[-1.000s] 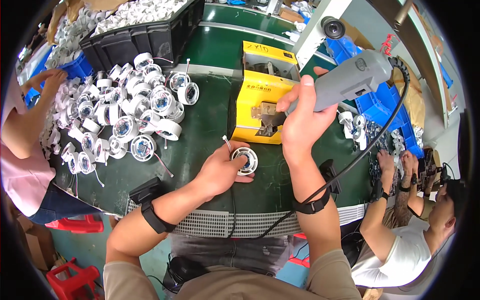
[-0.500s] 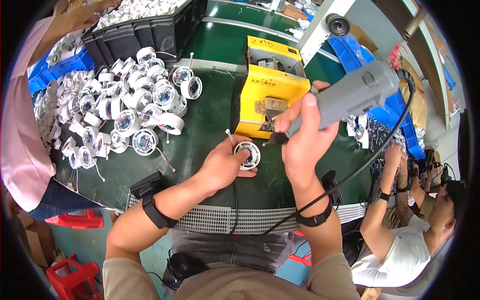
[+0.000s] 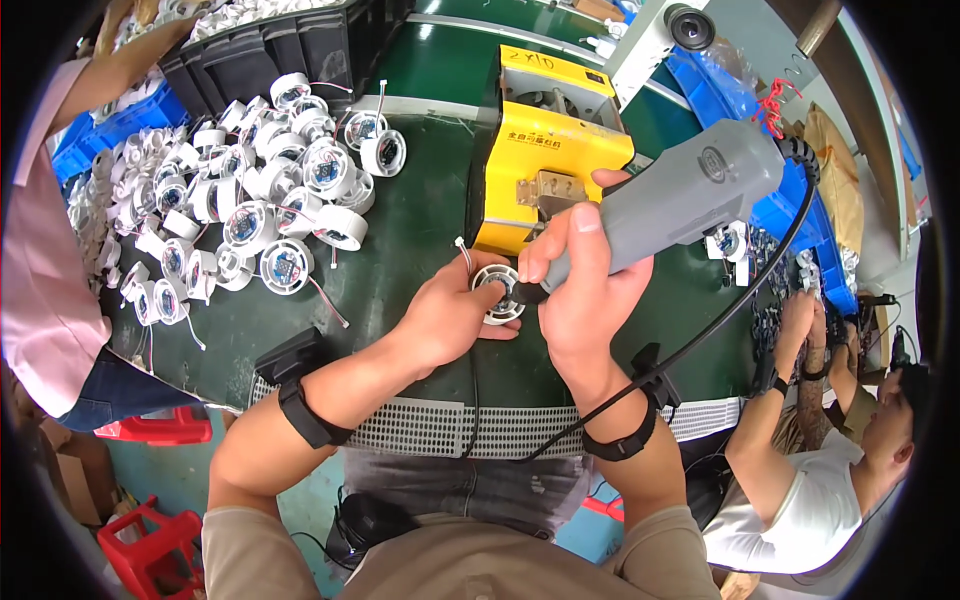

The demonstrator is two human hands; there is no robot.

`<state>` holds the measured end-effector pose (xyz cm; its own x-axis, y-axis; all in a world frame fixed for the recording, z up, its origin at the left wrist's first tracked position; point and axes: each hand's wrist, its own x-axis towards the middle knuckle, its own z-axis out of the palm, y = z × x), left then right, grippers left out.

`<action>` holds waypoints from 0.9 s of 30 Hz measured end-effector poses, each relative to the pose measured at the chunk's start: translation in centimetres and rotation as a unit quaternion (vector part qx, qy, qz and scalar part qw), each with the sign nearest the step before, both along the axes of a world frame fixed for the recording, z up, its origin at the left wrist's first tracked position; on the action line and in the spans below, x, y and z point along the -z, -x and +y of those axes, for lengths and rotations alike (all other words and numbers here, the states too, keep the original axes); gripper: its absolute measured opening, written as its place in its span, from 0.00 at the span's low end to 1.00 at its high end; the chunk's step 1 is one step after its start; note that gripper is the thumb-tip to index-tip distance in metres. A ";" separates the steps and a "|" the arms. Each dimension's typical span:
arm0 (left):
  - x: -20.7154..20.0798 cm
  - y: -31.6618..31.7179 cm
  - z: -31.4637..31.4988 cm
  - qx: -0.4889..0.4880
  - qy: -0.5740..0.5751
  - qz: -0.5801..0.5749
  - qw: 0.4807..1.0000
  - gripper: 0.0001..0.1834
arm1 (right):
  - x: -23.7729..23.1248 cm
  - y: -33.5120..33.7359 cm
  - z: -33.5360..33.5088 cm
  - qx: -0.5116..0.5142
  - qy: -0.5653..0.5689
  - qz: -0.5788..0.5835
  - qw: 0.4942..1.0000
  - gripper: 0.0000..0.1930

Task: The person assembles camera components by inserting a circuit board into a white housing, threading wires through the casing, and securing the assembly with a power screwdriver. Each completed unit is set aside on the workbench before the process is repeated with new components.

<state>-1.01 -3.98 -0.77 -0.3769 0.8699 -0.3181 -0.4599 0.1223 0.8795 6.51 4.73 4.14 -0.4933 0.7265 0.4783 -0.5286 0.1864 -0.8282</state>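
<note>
My left hand [image 3: 440,315] grips a white round plastic housing [image 3: 507,312] with a circuit board inside, the thumb pressing into it. A thin wire with a white connector [image 3: 461,243] sticks up from behind that hand. My right hand [image 3: 590,290] is wrapped round a grey corded electric screwdriver [image 3: 690,190], tilted so that its dark tip reaches the housing. Whether a screw sits under the tip cannot be seen. Just beyond both hands stands a yellow screw feeder [image 3: 550,150] with a metal outlet on its front.
Many similar housings [image 3: 285,265] lie heaped at the left, before a black crate [image 3: 290,55] of white parts. Blue bins [image 3: 835,270] stand at the right. The screwdriver's black cable [image 3: 720,325] crosses my right forearm. Co-workers [image 3: 800,490] work at both sides.
My right hand has brought the screwdriver down and left from the feeder's outlet, and its tip is now at the housing. My left hand keeps its hold on the housing.
</note>
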 end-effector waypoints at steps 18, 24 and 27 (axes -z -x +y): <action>-2.0 2.5 -1.0 0.092 0.073 0.177 0.977 0.17 | 1.2 -1.9 1.4 -0.174 -0.039 -0.005 0.984 0.29; -2.9 9.0 -5.0 -0.325 0.112 0.706 0.619 0.34 | 1.5 -9.1 15.6 0.409 -0.305 -0.340 0.790 0.32; -4.9 7.6 -4.1 -0.361 0.125 0.646 0.661 0.41 | 5.1 -14.5 22.5 0.542 -0.334 -0.519 0.571 0.35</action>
